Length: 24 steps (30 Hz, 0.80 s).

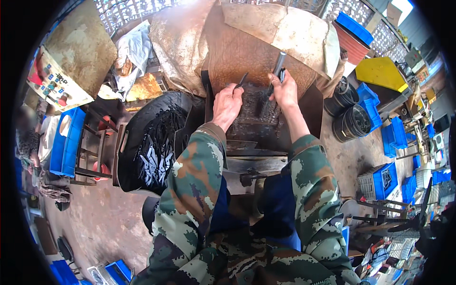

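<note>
Seated at a dark metal work tray, you use both hands. Your left hand has its fingers clenched on a thin dark metal piece, just above the tray's left side. Your right hand grips a grey metal rod, upright over the tray's right side. Either part could slip from a loose hold and drop among the black pieces on the tray.

The small dark metal pieces heaped in the black tray are too small to tell apart; a blurred person sits at far left.
</note>
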### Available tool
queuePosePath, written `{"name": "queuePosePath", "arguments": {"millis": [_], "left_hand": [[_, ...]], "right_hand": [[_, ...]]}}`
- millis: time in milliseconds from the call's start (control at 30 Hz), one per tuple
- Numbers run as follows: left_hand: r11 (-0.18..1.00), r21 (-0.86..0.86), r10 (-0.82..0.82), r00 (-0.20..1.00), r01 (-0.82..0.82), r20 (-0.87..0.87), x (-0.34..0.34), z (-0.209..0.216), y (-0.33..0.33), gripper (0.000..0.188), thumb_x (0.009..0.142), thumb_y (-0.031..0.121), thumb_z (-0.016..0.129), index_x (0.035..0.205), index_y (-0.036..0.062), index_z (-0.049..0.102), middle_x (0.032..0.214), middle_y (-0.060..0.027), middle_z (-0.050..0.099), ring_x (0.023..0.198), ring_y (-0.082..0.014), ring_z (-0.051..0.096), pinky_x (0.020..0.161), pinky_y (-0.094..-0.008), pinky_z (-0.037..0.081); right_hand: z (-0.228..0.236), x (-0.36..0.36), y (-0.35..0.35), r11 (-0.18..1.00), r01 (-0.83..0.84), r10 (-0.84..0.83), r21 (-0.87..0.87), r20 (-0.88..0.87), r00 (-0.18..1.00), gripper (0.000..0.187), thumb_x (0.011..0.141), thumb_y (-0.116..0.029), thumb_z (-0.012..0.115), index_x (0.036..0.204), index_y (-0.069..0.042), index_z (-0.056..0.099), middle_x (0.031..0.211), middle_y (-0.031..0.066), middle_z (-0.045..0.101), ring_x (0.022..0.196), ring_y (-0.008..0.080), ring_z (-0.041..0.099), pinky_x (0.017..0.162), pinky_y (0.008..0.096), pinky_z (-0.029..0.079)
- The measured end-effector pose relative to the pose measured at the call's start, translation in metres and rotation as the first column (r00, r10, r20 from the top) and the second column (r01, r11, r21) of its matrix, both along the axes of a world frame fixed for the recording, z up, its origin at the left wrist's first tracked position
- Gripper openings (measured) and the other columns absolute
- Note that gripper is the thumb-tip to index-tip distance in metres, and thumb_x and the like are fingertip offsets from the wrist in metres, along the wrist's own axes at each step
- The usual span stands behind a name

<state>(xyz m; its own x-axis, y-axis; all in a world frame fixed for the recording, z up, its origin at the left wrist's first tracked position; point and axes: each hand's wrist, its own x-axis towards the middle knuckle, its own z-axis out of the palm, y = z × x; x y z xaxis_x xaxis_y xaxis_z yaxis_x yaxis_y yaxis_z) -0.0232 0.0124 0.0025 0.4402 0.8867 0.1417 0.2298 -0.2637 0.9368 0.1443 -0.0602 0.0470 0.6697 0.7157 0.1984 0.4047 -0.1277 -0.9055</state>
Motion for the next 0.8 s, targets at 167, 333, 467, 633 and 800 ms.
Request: {"name": "queuePosePath", "arguments": {"millis": [167, 333, 467, 633, 800], "left_hand": [[0.998, 0.057, 0.013, 0.999, -0.01, -0.04, 0.005, -0.013, 0.007, 0.03, 0.093, 0.032, 0.053, 0.102, 0.0067, 0.065, 0.084, -0.0228, 0.066, 0.088, -0.0442, 0.064, 0.077, -0.0497, 0.049], [0.98, 0.195, 0.005, 0.996, -0.022, 0.088, 0.026, -0.007, 0.001, 0.022, 0.091, 0.026, 0.054, 0.092, 0.0078, 0.066, 0.086, -0.0221, 0.065, 0.087, -0.0445, 0.062, 0.073, -0.05, 0.05], [0.962, 0.266, 0.052, 0.998, -0.058, 0.03, 0.019, 0.002, -0.004, 0.028, 0.09, 0.028, 0.057, 0.101, 0.0042, 0.068, 0.094, -0.0228, 0.068, 0.094, -0.0419, 0.064, 0.083, -0.0462, 0.051], [0.974, 0.182, 0.127, 0.99, -0.137, 0.064, -0.014, 0.017, -0.01, 0.025, 0.089, 0.024, 0.056, 0.098, 0.0052, 0.07, 0.085, -0.0172, 0.071, 0.084, -0.0352, 0.067, 0.077, -0.0425, 0.051], [0.996, -0.021, -0.086, 0.979, 0.091, 0.187, -0.066, 0.042, 0.003, 0.025, 0.094, 0.026, 0.053, 0.1, 0.0126, 0.073, 0.08, 0.0017, 0.067, 0.076, -0.0122, 0.055, 0.075, -0.0292, 0.046]], "right_hand": [[-0.015, 0.005, 0.021, 0.999, -0.007, 0.007, 0.045, -0.004, 1.0, 0.026, 0.093, -0.022, 0.067, 0.103, -0.001, 0.056, 0.07, 0.0067, 0.057, 0.046, 0.0155, 0.058, 0.043, 0.032, 0.048], [-0.015, 0.024, 0.02, 0.998, -0.033, 0.03, 0.052, 0.056, 0.998, 0.037, 0.091, -0.031, 0.071, 0.098, 0.001, 0.053, 0.076, 0.0086, 0.057, 0.047, 0.0128, 0.056, 0.042, 0.0285, 0.05], [-0.022, 0.036, 0.03, 0.997, -0.048, 0.042, 0.068, 0.08, 0.996, 0.037, 0.09, -0.034, 0.071, 0.103, -0.002, 0.057, 0.076, 0.0053, 0.063, 0.044, 0.012, 0.056, 0.042, 0.0267, 0.046], [-0.018, 0.014, 0.034, 0.999, -0.05, 0.05, 0.007, 0.056, 0.997, 0.036, 0.093, -0.032, 0.069, 0.111, -0.003, 0.06, 0.094, 0.0043, 0.073, 0.044, 0.0107, 0.053, 0.043, 0.0244, 0.045], [-0.017, 0.024, 0.022, 1.0, -0.001, 0.002, -0.02, 0.027, 1.0, 0.037, 0.093, -0.033, 0.068, 0.114, -0.003, 0.061, 0.096, 0.0015, 0.073, 0.046, 0.009, 0.049, 0.045, 0.0234, 0.046]]}}
